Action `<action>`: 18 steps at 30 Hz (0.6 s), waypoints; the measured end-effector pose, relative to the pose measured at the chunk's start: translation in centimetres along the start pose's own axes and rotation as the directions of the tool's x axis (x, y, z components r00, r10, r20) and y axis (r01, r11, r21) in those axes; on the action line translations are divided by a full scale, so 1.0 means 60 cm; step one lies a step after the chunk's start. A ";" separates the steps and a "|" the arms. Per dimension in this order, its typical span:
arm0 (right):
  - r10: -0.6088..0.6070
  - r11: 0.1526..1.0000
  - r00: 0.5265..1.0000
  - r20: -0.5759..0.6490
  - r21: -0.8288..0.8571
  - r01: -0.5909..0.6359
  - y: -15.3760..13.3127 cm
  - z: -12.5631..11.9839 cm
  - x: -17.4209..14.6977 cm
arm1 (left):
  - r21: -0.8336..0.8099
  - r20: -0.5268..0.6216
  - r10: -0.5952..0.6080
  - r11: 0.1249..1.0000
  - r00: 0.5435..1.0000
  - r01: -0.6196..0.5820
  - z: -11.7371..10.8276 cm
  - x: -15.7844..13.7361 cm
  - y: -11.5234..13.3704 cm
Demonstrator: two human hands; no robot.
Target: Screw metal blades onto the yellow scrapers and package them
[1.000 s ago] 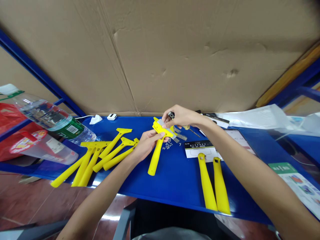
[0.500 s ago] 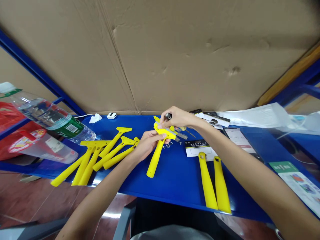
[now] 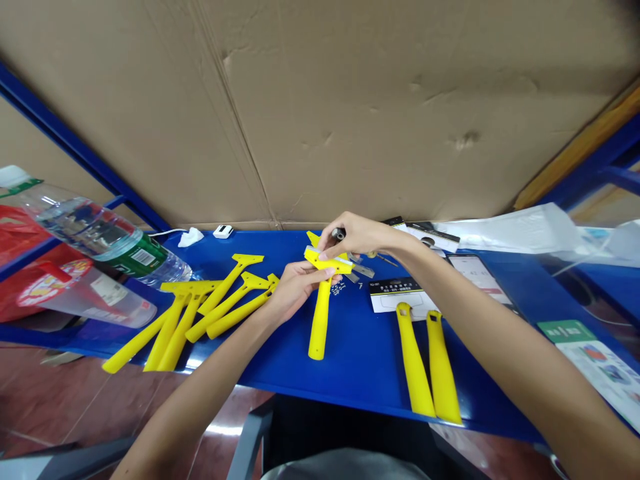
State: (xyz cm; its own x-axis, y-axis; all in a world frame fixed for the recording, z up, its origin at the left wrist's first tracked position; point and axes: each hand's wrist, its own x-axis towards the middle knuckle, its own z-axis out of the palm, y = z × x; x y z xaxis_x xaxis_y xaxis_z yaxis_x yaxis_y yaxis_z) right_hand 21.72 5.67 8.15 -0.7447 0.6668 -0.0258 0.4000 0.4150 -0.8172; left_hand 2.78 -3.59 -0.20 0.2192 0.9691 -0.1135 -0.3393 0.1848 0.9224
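My left hand (image 3: pixel 295 288) grips a yellow scraper (image 3: pixel 319 327) just below its wide head, its handle pointing down towards me. At that head, the fingertips of my right hand (image 3: pixel 353 235) press on a thin pale strip along the top edge. Tucked in the same hand is a screwdriver (image 3: pixel 339 234); its dark round end shows above the fingers, and a thin shaft sticks out to the right. Behind the hands lies another yellow scraper head, partly hidden. Small screws (image 3: pixel 338 289) and flat metal blades (image 3: pixel 363 271) lie on the blue table beside the scraper.
Several yellow scrapers (image 3: pixel 187 320) lie at the left, near a water bottle (image 3: pixel 125 247) and a plastic cup (image 3: pixel 95 297). Two yellow handles (image 3: pixel 416 363) rest at the right front by a printed card (image 3: pixel 400 298). A phone (image 3: pixel 475 273) and a leaflet (image 3: pixel 595 363) lie farther right.
The held scraper has turned, its handle end swinging right to point more straight down. The screwdriver shaft in my right hand has tilted slightly upward.
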 end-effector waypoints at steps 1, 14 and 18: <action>-0.004 1.000 1.000 -0.002 0.001 0.004 -0.001 -0.001 -0.001 | -0.017 0.003 -0.001 1.000 1.000 0.001 0.002 -0.001 0.001; 0.004 1.000 0.994 -0.107 0.010 -0.003 0.002 -0.014 -0.012 | 0.112 -0.003 0.100 0.989 0.995 -0.099 0.013 -0.012 -0.003; -0.048 0.999 0.995 -0.084 0.003 0.049 -0.002 -0.021 -0.017 | 0.167 0.002 0.141 0.976 0.990 -0.140 0.017 -0.019 0.007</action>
State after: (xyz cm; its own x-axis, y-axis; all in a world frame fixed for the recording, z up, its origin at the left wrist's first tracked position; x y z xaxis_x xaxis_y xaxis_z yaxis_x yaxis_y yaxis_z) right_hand 23.11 5.70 8.98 -0.7157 0.6957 0.0623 0.3613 0.4451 -0.8194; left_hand 3.31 -4.81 0.71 0.1707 0.9851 0.0186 -0.2088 0.0177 0.9778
